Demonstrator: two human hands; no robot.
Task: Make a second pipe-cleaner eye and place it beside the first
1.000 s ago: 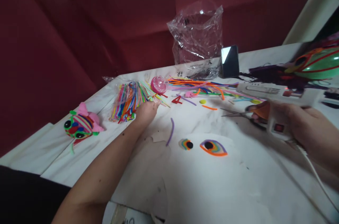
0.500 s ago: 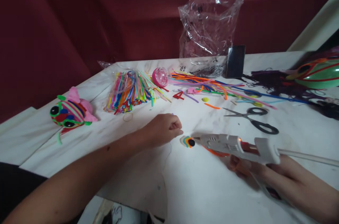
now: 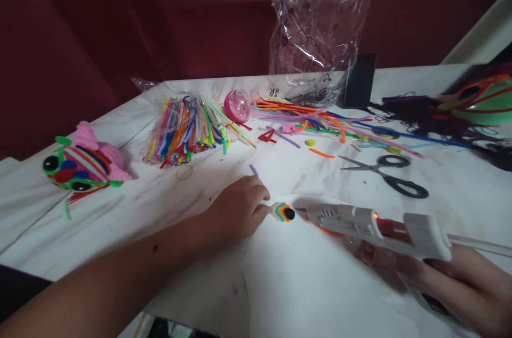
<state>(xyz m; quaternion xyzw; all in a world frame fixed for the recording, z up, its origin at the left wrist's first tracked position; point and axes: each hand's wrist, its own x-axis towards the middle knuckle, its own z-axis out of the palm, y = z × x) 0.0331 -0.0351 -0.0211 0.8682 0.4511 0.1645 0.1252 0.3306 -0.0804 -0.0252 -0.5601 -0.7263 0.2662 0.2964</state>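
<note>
My left hand (image 3: 244, 204) is closed in a pinch, thumb and fingertips at the left edge of a small striped eye piece (image 3: 282, 211). The piece has curved cream, blue, yellow and orange bands and a black dot at its right end. A short purple pipe cleaner (image 3: 253, 170) shows just behind the knuckles; whether the hand touches it I cannot tell. My right hand (image 3: 424, 274) is wrapped round a white hot glue gun (image 3: 360, 223) with a glowing orange light. Its nozzle points left, a small gap from the black dot. A clear glue stick (image 3: 480, 243) juts from its rear.
Black-handled scissors (image 3: 386, 172) lie spread behind the glue gun. Further back are bundled pipe cleaners (image 3: 188, 130), a pink round container (image 3: 237, 106), loose pipe cleaners (image 3: 296, 109), a plastic bag (image 3: 316, 23) and a dark phone-like slab (image 3: 360, 81). A pipe-cleaner fish (image 3: 82, 162) sits left.
The left fingers have come down onto the striped piece's edge, and the purple pipe cleaner shows more behind them. The glue gun has shifted slightly right. The view has also shifted a little.
</note>
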